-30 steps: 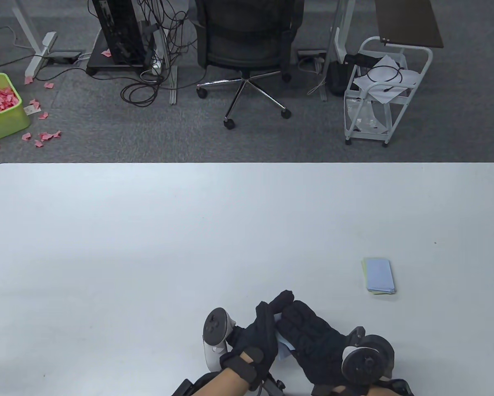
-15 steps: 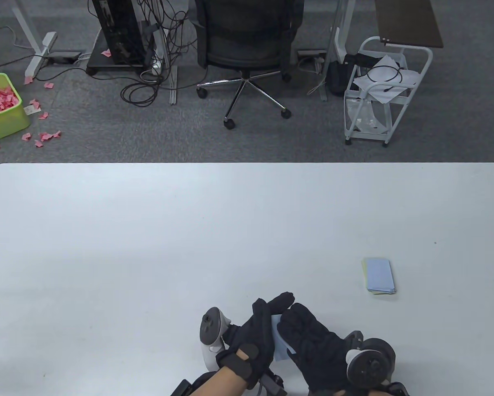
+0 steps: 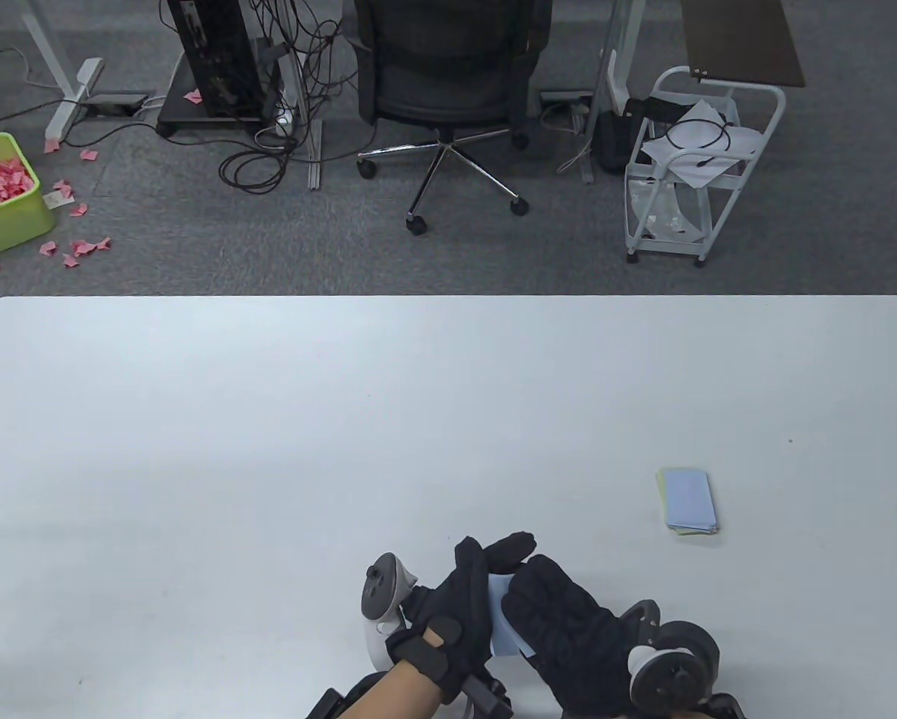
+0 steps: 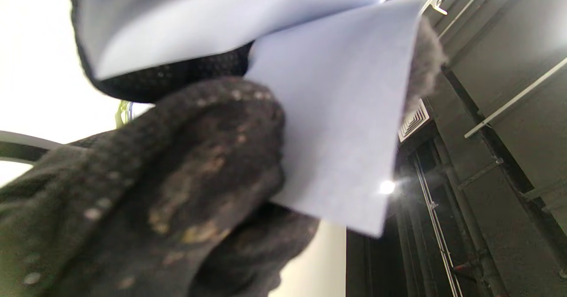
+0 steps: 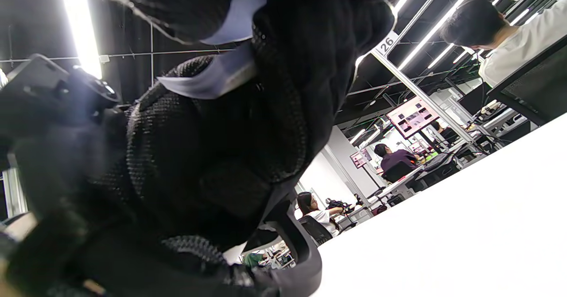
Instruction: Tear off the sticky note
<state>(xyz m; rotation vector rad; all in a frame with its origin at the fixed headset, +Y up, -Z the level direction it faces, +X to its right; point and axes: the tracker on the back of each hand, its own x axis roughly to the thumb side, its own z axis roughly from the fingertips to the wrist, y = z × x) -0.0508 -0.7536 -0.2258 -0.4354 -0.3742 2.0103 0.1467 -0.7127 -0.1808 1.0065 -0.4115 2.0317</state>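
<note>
Between both gloved hands, near the tabletop's (image 3: 269, 419) front edge, sits the blue sticky note (image 3: 502, 625). The left hand (image 3: 456, 607) grips its pad; the right hand (image 3: 568, 636) pinches the peeling top sheet. This paper is light, limp and easily creased, so it is best held at a free edge, opposite the adhesive strip. A second pad (image 3: 688, 502) lies well apart to the right.
</note>
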